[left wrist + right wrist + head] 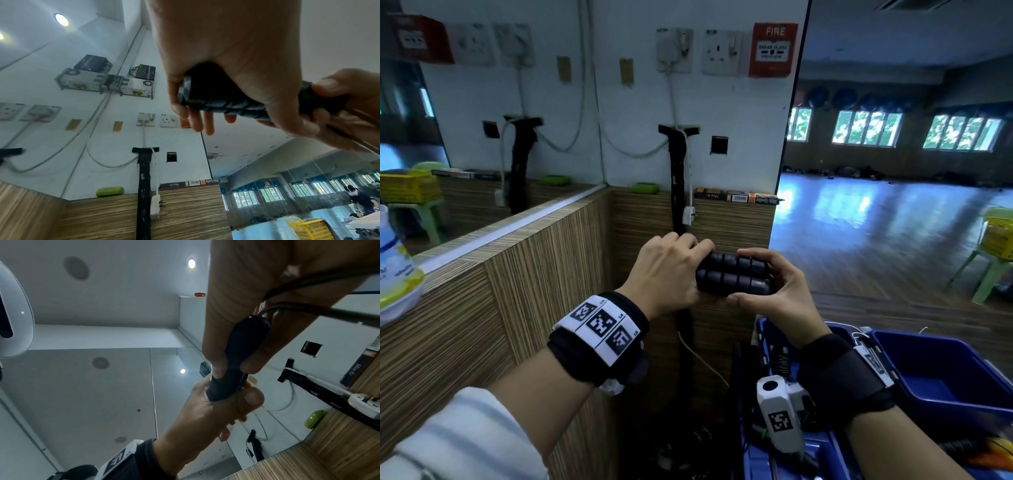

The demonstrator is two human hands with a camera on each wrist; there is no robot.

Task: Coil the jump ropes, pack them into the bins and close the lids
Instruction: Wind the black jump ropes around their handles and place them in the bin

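Two black ribbed jump rope handles [732,277] lie side by side, held level in front of me at chest height. My left hand [671,270] grips their left end [216,97] with fingers curled over the top. My right hand [770,284] holds the right end, thumb under and fingers over [236,353]. Thin dark rope [308,308] runs from the handles across my right palm. An open blue bin [941,373] stands low at the right, below my right wrist.
A wood-grain partition [517,291] runs along the left and front, with a white wall of sockets [719,51] above it. A white bottle [397,274] stands on the ledge at far left. A yellow crate [1000,236] sits on a green stool at right.
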